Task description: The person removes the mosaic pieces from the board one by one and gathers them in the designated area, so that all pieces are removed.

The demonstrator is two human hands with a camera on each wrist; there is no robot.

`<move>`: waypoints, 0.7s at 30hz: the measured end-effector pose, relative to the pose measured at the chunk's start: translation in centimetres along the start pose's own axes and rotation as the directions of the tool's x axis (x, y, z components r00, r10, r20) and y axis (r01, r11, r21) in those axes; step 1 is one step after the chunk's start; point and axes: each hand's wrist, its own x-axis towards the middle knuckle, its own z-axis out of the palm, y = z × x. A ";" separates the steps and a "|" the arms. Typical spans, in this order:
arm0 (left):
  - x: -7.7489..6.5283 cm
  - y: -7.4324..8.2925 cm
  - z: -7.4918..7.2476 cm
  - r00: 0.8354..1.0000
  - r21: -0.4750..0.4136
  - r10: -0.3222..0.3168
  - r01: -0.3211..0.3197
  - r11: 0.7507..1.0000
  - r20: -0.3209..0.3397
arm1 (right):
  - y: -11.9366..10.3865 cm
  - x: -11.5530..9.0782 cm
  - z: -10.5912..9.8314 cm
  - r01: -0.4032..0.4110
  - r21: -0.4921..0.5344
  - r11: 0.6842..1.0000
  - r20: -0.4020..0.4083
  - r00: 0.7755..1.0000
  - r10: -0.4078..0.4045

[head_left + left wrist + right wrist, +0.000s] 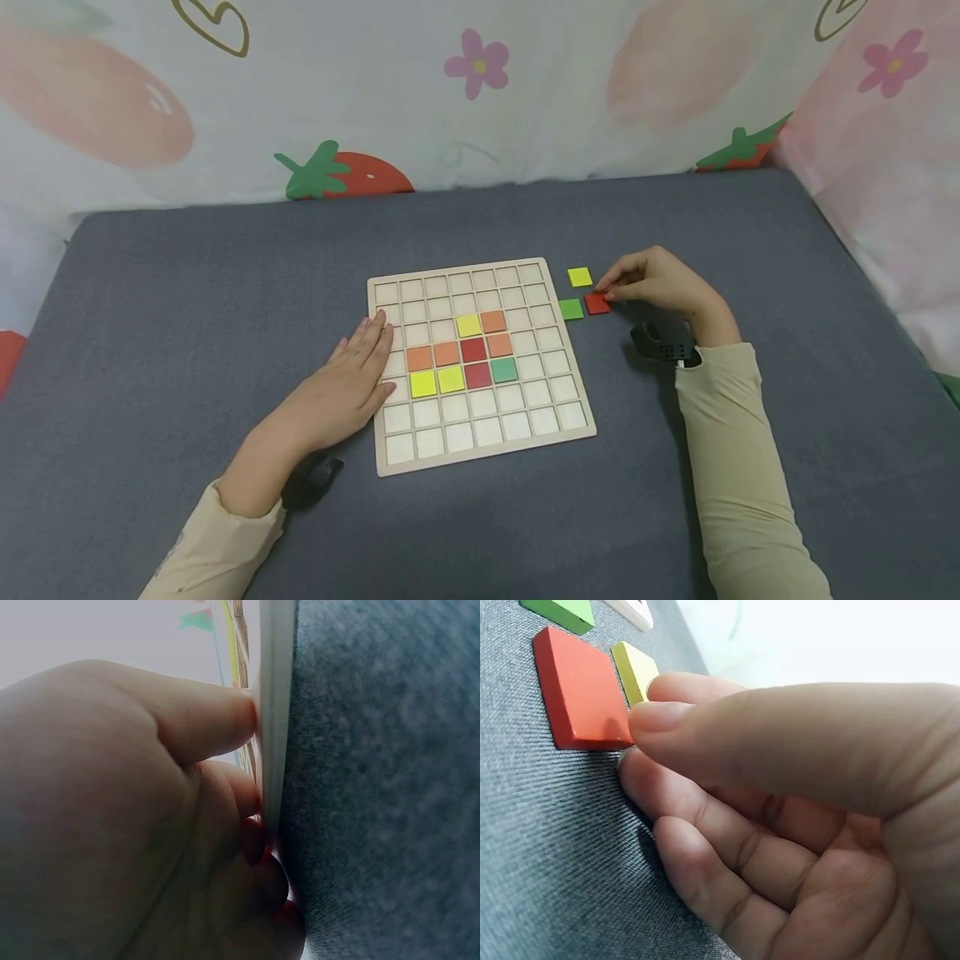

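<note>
A wooden grid board (486, 453) lies on the cloth-covered table, with several coloured square tiles in its middle cells. My left hand (347, 385) rests flat on the board's left edge, fingers stretched forward and thumb on the rim. In the left wrist view the thumb and fingertips touch the board's side (276, 697). To the right of the board, my right hand (663, 283) pinches the near corner of a red tile (581, 694) with thumb and fingertips, low over the cloth. A green tile (572, 309) and a yellow tile (580, 277) lie beside it.
Dark wrist cameras hang under both wrists, the right one (662, 342) close over the cloth. A printed curtain (540, 125) with fruit and flowers stands behind the grey table (225, 275). Among the set tiles is a teal one (504, 369) at the pattern's lower right.
</note>
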 end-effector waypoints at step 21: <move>0.0 0.2 -0.5 1.000 -0.007 -0.003 0.003 1.000 0.011 | -1.5 -0.4 0.1 -0.002 0.112 0.994 -0.019 1.000 0.004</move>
